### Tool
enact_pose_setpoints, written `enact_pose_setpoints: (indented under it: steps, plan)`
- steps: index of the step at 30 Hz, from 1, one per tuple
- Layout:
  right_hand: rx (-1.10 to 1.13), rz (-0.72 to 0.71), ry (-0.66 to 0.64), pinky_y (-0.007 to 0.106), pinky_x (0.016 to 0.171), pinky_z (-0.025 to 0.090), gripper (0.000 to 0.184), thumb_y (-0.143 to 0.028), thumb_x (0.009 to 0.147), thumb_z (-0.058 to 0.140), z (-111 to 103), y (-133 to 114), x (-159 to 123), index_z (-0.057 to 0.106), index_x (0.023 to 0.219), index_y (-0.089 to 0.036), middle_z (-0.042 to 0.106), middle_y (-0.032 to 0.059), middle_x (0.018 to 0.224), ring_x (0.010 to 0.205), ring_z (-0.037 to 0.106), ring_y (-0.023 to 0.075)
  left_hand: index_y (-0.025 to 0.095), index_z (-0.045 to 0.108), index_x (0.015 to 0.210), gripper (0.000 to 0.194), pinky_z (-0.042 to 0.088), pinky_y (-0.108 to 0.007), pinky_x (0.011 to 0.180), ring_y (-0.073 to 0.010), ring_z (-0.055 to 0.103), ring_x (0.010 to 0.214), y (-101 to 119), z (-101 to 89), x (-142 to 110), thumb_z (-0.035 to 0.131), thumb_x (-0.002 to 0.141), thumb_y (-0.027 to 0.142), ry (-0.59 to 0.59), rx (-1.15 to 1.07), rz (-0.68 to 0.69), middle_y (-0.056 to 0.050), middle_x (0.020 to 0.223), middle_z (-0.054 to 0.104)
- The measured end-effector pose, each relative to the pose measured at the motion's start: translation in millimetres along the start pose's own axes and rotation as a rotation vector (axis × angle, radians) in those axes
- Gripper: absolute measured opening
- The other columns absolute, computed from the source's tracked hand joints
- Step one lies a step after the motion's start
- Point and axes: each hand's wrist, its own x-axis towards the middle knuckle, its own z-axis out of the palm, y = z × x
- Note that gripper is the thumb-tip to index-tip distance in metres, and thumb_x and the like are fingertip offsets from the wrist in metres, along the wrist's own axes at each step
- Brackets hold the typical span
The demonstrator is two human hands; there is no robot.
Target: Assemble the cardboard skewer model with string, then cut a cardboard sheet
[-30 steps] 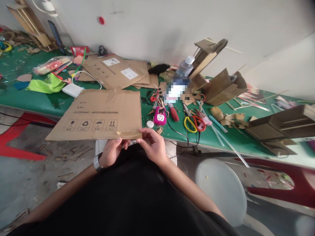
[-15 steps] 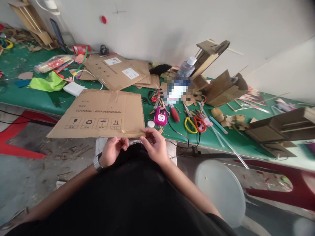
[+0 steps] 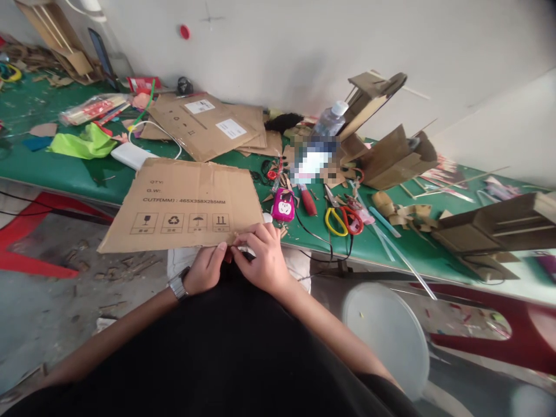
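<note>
A flat sheet of printed cardboard (image 3: 186, 185) rests partly on the green table and juts over its front edge toward me. My left hand (image 3: 206, 268) grips the near edge, thumb on top and the other fingers hidden underneath. Close beside it, my right hand (image 3: 263, 255) pinches the near right part of the sheet, where a torn strip of the surface layer shows under the fingertips. Just beyond the right hand lie a magenta socket adapter (image 3: 283, 205) and a white round cap, now mostly covered by that hand.
Scissors (image 3: 343, 220) and a red-handled tool (image 3: 308, 201) lie right of the sheet. More flat cardboard (image 3: 204, 130) is stacked behind it. A bottle (image 3: 332, 119) and cardboard constructions (image 3: 397, 153) stand at the back right. A round stool (image 3: 386, 341) is at lower right.
The cardboard sheet has shifted a little to the right. My right hand has moved left and inward over its near edge, and my left hand has closed on the edge beside it.
</note>
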Motion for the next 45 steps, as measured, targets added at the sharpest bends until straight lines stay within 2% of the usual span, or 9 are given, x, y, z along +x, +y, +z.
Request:
enact_pose_setpoints:
  steps: [3, 6, 13, 24, 33, 36, 40, 45]
  plan:
    - [0.045, 0.043, -0.047, 0.042, 0.083, 0.040, 0.004, -0.021, 0.090, 0.072, 2, -1, 4, 0.069, 0.088, -0.022, 0.066, 0.0059, 0.093, 0.094, 0.056, 0.0258, 0.023, 0.067, 0.071, 0.045, 0.049, -0.037, 0.068, -0.0237, 0.063, 0.066, -6, -1.2, 0, 0.054, 0.103, 0.052, -0.082, 0.145, 0.094, -0.007, 0.066, 0.068]
    - [0.074, 0.051, -0.070, 0.041, 0.084, 0.041, 0.008, -0.016, 0.088, 0.070, 2, -1, 6, 0.066, 0.085, -0.022, 0.065, 0.0052, 0.092, 0.092, 0.057, 0.0245, 0.021, 0.067, 0.074, 0.044, 0.049, -0.036, 0.071, -0.0239, 0.065, 0.070, -7, -1.9, 1, 0.048, 0.106, 0.045, -0.114, 0.193, 0.121, -0.008, 0.071, 0.070]
    - [0.099, 0.074, -0.101, 0.040, 0.088, 0.044, 0.008, -0.014, 0.088, 0.067, 2, -2, 7, 0.064, 0.087, -0.021, 0.065, 0.0065, 0.096, 0.095, 0.058, 0.0247, 0.021, 0.065, 0.073, 0.042, 0.047, -0.034, 0.067, -0.0219, 0.063, 0.067, -3, -0.6, 2, 0.048, 0.105, 0.042, -0.139, 0.230, 0.114, -0.006, 0.069, 0.069]
    - [-0.011, -0.011, -0.146, 0.039, 0.083, 0.041, 0.010, -0.014, 0.091, 0.059, 10, 3, 6, 0.057, 0.085, -0.022, 0.062, 0.0066, 0.093, 0.089, 0.053, 0.0237, 0.021, 0.065, 0.075, 0.044, 0.048, -0.035, 0.072, -0.0227, 0.064, 0.071, -3, -0.7, 2, 0.041, 0.108, 0.039, -0.188, 0.254, 0.111, -0.007, 0.072, 0.071]
    - [0.108, -0.024, -0.122, 0.041, 0.087, 0.045, 0.008, -0.015, 0.089, 0.058, 3, 0, 5, 0.055, 0.088, -0.022, 0.061, 0.0073, 0.093, 0.091, 0.055, 0.0249, 0.021, 0.066, 0.075, 0.045, 0.045, -0.033, 0.066, -0.0218, 0.063, 0.067, -2, -0.7, 1, 0.043, 0.107, 0.042, -0.202, 0.250, 0.097, -0.007, 0.071, 0.072]
    - [0.055, -0.044, -0.110, 0.041, 0.087, 0.045, 0.009, -0.014, 0.089, 0.056, 5, 2, 5, 0.055, 0.086, -0.022, 0.061, 0.0075, 0.092, 0.091, 0.056, 0.0249, 0.021, 0.066, 0.077, 0.042, 0.045, -0.033, 0.067, -0.0231, 0.067, 0.069, 0, 0.3, 0, 0.043, 0.107, 0.039, -0.215, 0.266, 0.107, -0.008, 0.072, 0.073]
    - [-0.060, -0.098, -0.159, 0.041, 0.085, 0.043, 0.010, -0.014, 0.092, 0.053, 9, 5, 4, 0.056, 0.086, -0.022, 0.060, 0.0084, 0.091, 0.088, 0.052, 0.0254, 0.020, 0.068, 0.081, 0.038, 0.049, -0.035, 0.075, -0.0257, 0.071, 0.078, 2, 1.8, 0, 0.043, 0.106, 0.034, -0.221, 0.276, 0.129, -0.010, 0.082, 0.078]
    - [-0.050, -0.081, -0.151, 0.042, 0.084, 0.044, 0.010, -0.012, 0.089, 0.051, 13, 8, 3, 0.053, 0.086, -0.021, 0.058, 0.0087, 0.090, 0.088, 0.050, 0.0256, 0.021, 0.067, 0.078, 0.040, 0.049, -0.035, 0.071, -0.0259, 0.070, 0.074, 5, 1.3, 0, 0.041, 0.106, 0.035, -0.236, 0.274, 0.109, -0.009, 0.076, 0.076]
